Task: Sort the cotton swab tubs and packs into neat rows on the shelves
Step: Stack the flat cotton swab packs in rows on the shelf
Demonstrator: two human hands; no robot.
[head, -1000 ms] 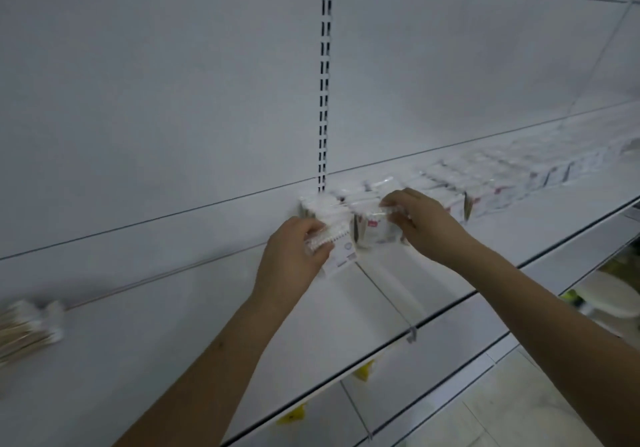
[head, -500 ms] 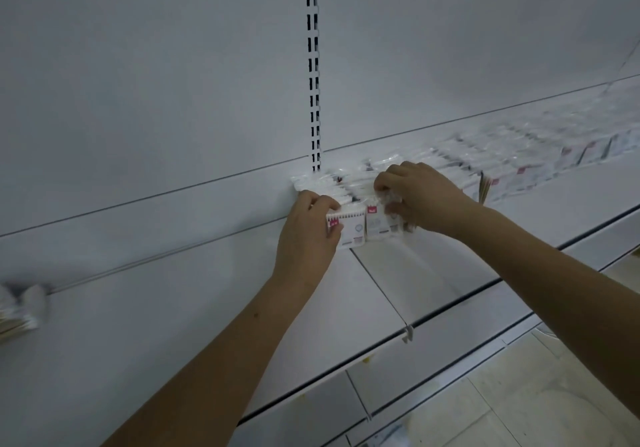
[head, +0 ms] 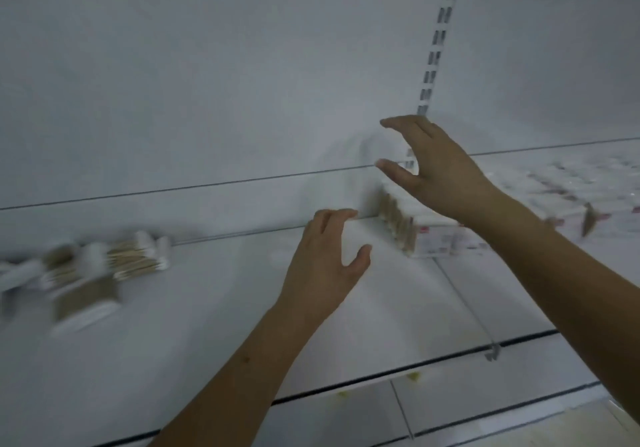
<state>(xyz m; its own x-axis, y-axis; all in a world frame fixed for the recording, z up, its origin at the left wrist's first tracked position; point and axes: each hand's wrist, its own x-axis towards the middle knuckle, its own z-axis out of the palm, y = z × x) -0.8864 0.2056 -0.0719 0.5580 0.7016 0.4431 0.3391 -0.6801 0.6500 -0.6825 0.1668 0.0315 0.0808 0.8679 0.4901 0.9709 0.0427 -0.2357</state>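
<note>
Two groups of cotton swab packs sit on one white shelf point(head: 214, 325). On the right, a tidy row of packs point(head: 429, 235) stands upright against the back panel point(head: 207, 83), its left end just below the slotted upright point(head: 434, 55), and it runs off to the right, blurred. Far left, well apart from it, a loose heap of packs point(head: 86, 273) lies tumbled, wooden sticks showing through the motion blur. Both hands are empty. The right hand point(head: 436, 173) hovers above the row's left end, fingers spread and relaxed, thumb apart. The left hand point(head: 325, 263) hangs over bare shelf just left of the row, fingers loosely bent, grasping nothing. The step in hand seems to be a switch from the finished row toward the untidy heap. The next move likely calls for a reach left to take a loose pack, then setting it flush at the row's open end. Bare shelf between the groups leaves room; the front edge point(head: 398, 375) lies near
</note>
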